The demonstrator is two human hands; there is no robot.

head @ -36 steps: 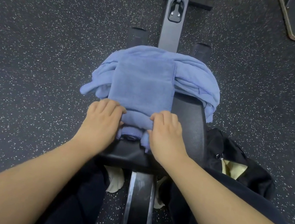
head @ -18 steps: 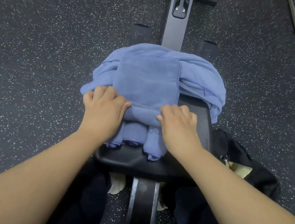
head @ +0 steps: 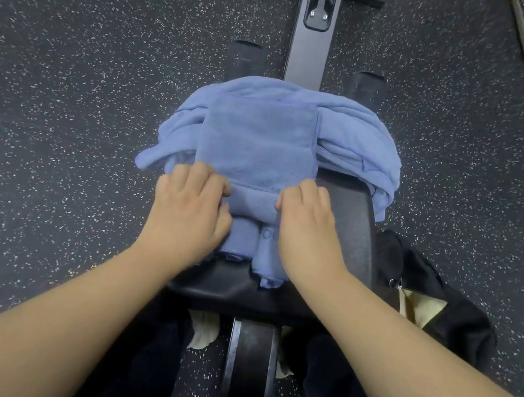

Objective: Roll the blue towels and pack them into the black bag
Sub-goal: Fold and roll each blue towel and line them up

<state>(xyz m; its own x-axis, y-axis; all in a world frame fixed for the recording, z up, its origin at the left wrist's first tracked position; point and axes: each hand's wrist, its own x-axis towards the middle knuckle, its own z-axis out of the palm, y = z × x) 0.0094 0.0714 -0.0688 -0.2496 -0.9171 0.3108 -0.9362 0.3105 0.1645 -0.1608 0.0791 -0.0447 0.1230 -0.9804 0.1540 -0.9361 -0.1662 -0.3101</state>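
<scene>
At the centre of the frame a folded blue towel (head: 258, 144) lies flat along a black padded bench (head: 345, 216), its near end wound into a thick roll (head: 251, 203) that sits between the person's two hands. The left hand (head: 189, 211) rests on the left end of the roll with its fingers curled over the top of the cloth and the thumb tucked against the roll's near side, gripping it. The right hand (head: 305, 224) does the same at the right end, fingers bent over the roll and knuckles up; the two hands are apart, with a stretch of bare roll showing between them. A loose flap of the towel hangs down toward the near edge of the bench below the hands. Under and behind the flat part of the towel lies a heap of more blue towels (head: 359, 141), crumpled and spilling over both sides of the bench's far end. The black bag (head: 460, 313) sits on the speckled dark floor (head: 65, 103) at the right of the frame, just beside the bench, with its mouth open onto a pale yellow lining. A grey metal rail (head: 307, 56) runs from the bench toward the top of the frame.
</scene>
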